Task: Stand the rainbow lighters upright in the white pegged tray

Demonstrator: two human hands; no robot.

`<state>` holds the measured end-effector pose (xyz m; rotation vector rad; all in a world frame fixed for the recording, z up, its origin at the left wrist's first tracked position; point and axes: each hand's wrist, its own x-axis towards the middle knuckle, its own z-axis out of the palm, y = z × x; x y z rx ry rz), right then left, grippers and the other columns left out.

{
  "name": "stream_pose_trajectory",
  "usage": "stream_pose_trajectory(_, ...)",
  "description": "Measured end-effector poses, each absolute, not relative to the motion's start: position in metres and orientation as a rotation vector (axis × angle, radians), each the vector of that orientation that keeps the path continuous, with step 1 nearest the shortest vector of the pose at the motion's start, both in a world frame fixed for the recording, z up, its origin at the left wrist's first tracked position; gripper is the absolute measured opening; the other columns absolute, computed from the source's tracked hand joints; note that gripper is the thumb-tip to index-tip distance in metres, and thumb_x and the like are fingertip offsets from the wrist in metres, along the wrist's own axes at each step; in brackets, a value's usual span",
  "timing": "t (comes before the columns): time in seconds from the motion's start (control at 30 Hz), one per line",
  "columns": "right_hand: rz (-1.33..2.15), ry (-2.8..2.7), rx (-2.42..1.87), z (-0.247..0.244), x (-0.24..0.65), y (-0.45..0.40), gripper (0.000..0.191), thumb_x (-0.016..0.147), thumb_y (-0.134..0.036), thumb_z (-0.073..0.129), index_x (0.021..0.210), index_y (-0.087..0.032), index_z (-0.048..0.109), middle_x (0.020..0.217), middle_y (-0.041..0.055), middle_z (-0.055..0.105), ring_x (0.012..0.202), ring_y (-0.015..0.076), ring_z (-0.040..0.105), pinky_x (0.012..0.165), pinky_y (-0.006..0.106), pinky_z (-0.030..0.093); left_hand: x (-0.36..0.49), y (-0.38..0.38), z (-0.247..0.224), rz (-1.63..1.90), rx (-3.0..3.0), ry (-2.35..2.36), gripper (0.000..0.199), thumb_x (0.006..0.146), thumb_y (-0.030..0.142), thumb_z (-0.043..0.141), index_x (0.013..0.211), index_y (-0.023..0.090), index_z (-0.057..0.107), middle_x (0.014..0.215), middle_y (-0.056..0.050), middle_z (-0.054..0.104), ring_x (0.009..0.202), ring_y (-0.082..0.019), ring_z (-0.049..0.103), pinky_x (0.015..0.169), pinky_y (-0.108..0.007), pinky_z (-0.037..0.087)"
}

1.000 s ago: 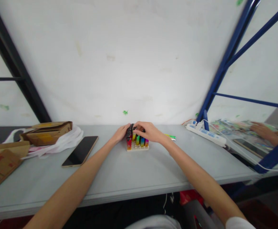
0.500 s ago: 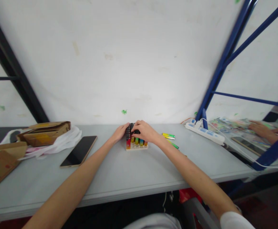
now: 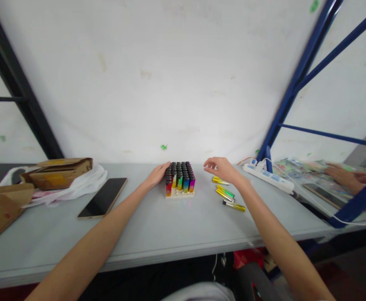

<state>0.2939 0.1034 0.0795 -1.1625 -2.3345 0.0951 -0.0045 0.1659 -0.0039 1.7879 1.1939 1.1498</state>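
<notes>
A pale tray (image 3: 179, 195) holds several upright cigarette lighters (image 3: 179, 175) with black tops and rainbow-coloured bodies. In the front row there are gaps between them. My left hand (image 3: 157, 174) holds the tray at its left side, its fingertips partly hidden by the lighters. To the right of the tray, my right hand (image 3: 222, 168) hovers with loosely bent fingers apart and nothing visible in them. Below it on the table lie several loose lighters, yellow and green with metal tops; the nearest yellow lighter (image 3: 234, 205) points its black end to the left.
A phone (image 3: 103, 198) lies left of my left forearm. Further left are opened cardboard boxes (image 3: 60, 173) and a white plastic bag (image 3: 90, 184). On the right, a power strip (image 3: 269, 176) sits by a blue metal frame (image 3: 291, 88). Beyond it, another person's hands (image 3: 341, 173) are over a cluttered table.
My right hand has moved from the top of the lighters to the right, off the tray. More of the tray and of the loose lighters shows. My left hand stays at the tray.
</notes>
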Motion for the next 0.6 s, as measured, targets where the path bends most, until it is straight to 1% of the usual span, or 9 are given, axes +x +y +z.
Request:
stream_pose_trajectory(0.1, 0.076, -2.445, -1.441, 0.062, 0.322, 0.104, 0.016, 0.083, -0.029, 0.063, 0.091, -0.018, 0.07, 0.083, 0.0065, 0.07, 0.074, 0.018, 0.062, 0.07, 0.027, 0.043, -0.004, 0.166, -0.004, 1.164, 1.775, 1.196, 0.067, 0.081, 0.069, 0.042, 0.103, 0.014, 0.073, 0.111, -0.009, 0.072, 0.114, -0.03, 0.059, 0.106, -0.038, 0.034)
stream_pose_trajectory(0.27, -0.073, -2.432, -1.72, 0.034, 0.353, 0.112, 0.023, 0.084, -0.028, 0.061, 0.101, -0.015, 0.069, 0.097, 0.0114, 0.071, 0.089, 0.0216, 0.063, 0.077, 0.028, 0.042, -0.004, 0.164, -0.002, 1.162, 1.777, 1.188, 0.068, 0.08, 0.07, 0.043, 0.102, 0.013, 0.073, 0.112, -0.008, 0.072, 0.113, -0.031, 0.059, 0.106, -0.037, 0.035)
stream_pose_trajectory(0.33, -0.095, -2.456, -1.75, 0.027, 0.361, 0.117, 0.025, 0.083, -0.027, 0.062, 0.102, -0.014, 0.07, 0.1, 0.0131, 0.07, 0.092, 0.023, 0.063, 0.078, 0.028, 0.042, -0.004, 0.164, -0.002, 1.159, 1.778, 1.179, 0.068, 0.081, 0.07, 0.042, 0.103, 0.014, 0.073, 0.112, -0.008, 0.072, 0.113, -0.03, 0.059, 0.106, -0.036, 0.034)
stream_pose_trajectory(0.43, -0.064, -2.493, -1.74, 0.022, 0.367, 0.122, 0.027, 0.081, -0.03, 0.065, 0.101, -0.014, 0.071, 0.1, 0.0132, 0.071, 0.093, 0.0237, 0.063, 0.078, 0.027, 0.042, -0.005, 0.165, -0.004, 1.163, 1.77, 1.188, 0.069, 0.081, 0.07, 0.042, 0.105, 0.013, 0.072, 0.111, -0.008, 0.072, 0.114, -0.031, 0.058, 0.106, -0.037, 0.034)
stream_pose_trajectory(0.6, -0.068, -2.487, -1.706, 0.015, 0.367, 0.123, 0.03, 0.089, -0.033, 0.054, 0.107, -0.014, 0.07, 0.101, 0.0139, 0.071, 0.093, 0.0233, 0.064, 0.08, 0.027, 0.041, -0.006, 0.169, -0.007, 1.163, 1.785, 1.192, 0.071, 0.08, 0.072, 0.042, 0.106, 0.013, 0.072, 0.112, -0.008, 0.071, 0.114, -0.03, 0.059, 0.106, -0.037, 0.034)
